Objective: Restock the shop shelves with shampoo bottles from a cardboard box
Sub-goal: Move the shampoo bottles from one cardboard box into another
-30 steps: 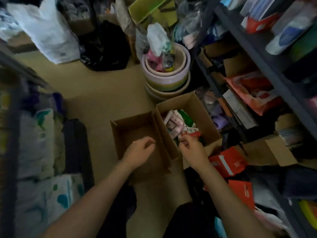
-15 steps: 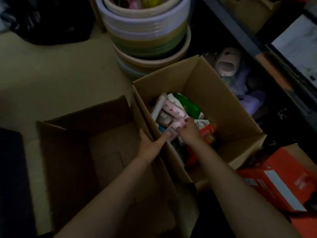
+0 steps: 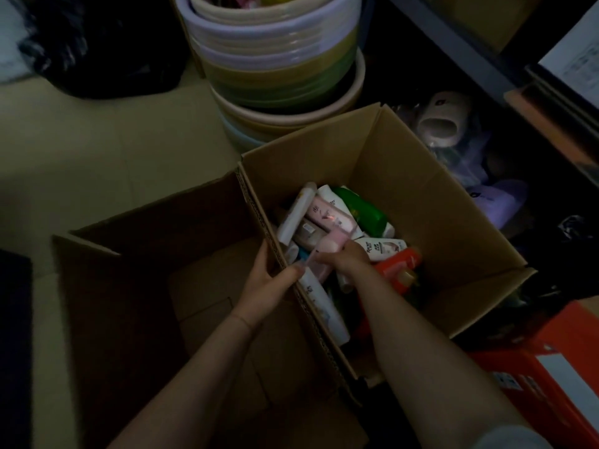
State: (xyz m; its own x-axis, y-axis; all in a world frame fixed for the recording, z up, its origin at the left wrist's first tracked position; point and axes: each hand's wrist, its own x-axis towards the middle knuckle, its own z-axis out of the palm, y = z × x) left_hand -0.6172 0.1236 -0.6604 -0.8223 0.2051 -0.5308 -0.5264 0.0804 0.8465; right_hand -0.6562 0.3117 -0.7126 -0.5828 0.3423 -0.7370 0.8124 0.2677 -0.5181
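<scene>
Right hand [image 3: 345, 259] reaches into the cardboard box [image 3: 431, 202], fingers curled round a pink shampoo bottle [image 3: 327, 246] on top of the bottle pile. Left hand [image 3: 270, 280] grips the box's left wall, thumb inside. Stacked basins [image 3: 275, 59] stand on the floor just beyond the box.

We have one view only, worn on the head, looking steeply down from close above the cardboard box [image 3: 405, 176] at centre. Stacked basins [image 3: 275, 59] sit at twelve o'clock, shelving [image 3: 453, 43] at two, both forearms entering from six.
</scene>
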